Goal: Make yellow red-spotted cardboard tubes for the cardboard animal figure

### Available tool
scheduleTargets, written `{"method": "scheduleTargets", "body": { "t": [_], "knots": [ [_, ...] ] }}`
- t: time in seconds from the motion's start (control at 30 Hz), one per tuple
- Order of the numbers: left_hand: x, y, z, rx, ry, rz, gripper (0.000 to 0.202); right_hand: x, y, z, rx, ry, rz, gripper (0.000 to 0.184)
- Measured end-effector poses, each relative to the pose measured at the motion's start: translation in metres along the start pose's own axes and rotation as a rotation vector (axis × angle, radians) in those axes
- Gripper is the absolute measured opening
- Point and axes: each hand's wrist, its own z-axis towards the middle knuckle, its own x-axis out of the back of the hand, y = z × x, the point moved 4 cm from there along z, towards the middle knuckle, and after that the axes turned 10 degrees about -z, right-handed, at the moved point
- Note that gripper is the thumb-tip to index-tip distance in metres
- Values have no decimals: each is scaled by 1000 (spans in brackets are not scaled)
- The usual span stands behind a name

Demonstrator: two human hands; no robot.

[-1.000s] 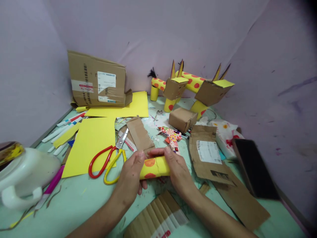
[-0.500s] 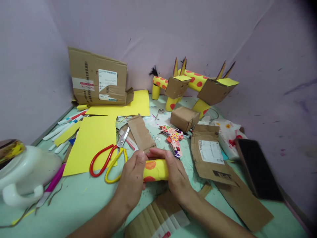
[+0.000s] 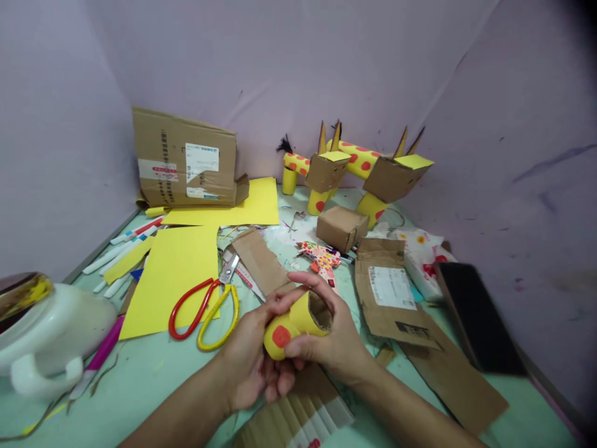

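Ribbed corrugated cardboard (image 3: 298, 404) nearest, flat on the pale green surface (image 3: 153, 367). Just beyond, between both hands: yellow tube (image 3: 302, 312), smooth paper skin, round orange-red spot, open end showing brown corrugated lining. Left hand (image 3: 249, 354) cups it from the left, fingers curled beneath, thumb along the far side; right hand (image 3: 342, 333) clamps the open end, thumb on the near side, fingers spread over the far side. Scissors (image 3: 205, 311), metal blades, red and yellow handles, left, partly on flat yellow paper (image 3: 175, 261). Farther: small cardboard box (image 3: 341, 228), then two spotted box-headed animal figures by the wall.
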Motion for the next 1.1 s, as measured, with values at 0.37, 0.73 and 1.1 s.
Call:
{"method": "scheduleTargets", "body": {
  "t": [0.37, 0.73, 1.1],
  "knots": [
    [-15, 28, -28, -821, -24, 676, 61, 13, 1, 4, 15, 136, 203, 53],
    [-31, 17, -28, -897, -22, 772, 40, -4, 2, -5, 68, 113, 36, 30],
    [-15, 32, -27, -832, 175, 648, 35, 5, -5, 7, 27, -52, 234, 77]
  ]
}}
